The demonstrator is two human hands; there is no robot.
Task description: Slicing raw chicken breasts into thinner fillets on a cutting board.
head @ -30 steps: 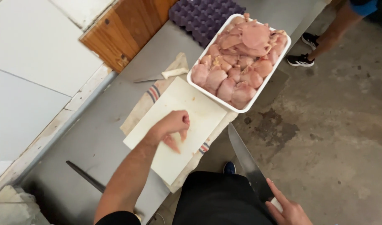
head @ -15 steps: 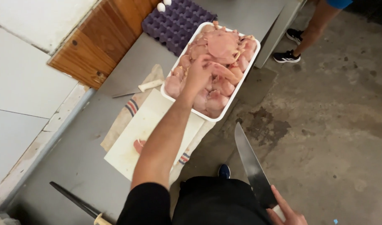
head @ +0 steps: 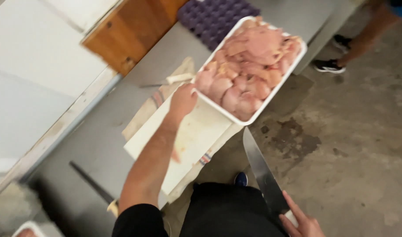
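Note:
My left hand [head: 183, 98] is over the far end of a white cutting board [head: 196, 136], right at the near corner of a white tray [head: 276, 93] heaped with raw pink chicken pieces [head: 249, 66]. Its fingers are curled, but motion blur hides whether it holds anything. A small pink scrap [head: 175, 154] lies on the board beside my forearm. My right hand [head: 297, 221] is low at the bottom edge, off the table, gripping a large knife [head: 262, 171] whose blade points up and away.
A striped cloth [head: 153, 100] lies under the board. A small white-handled knife [head: 166, 81], a purple egg tray [head: 214, 15] and a wooden box [head: 131, 30] sit behind it. A long dark steel [head: 91, 184] lies near me. Another person's leg and shoe [head: 328, 66] stand at the top right.
My left hand went from the board into the chicken tray, then drew back to the tray's near corner. The knife in my right hand has stayed low on the right.

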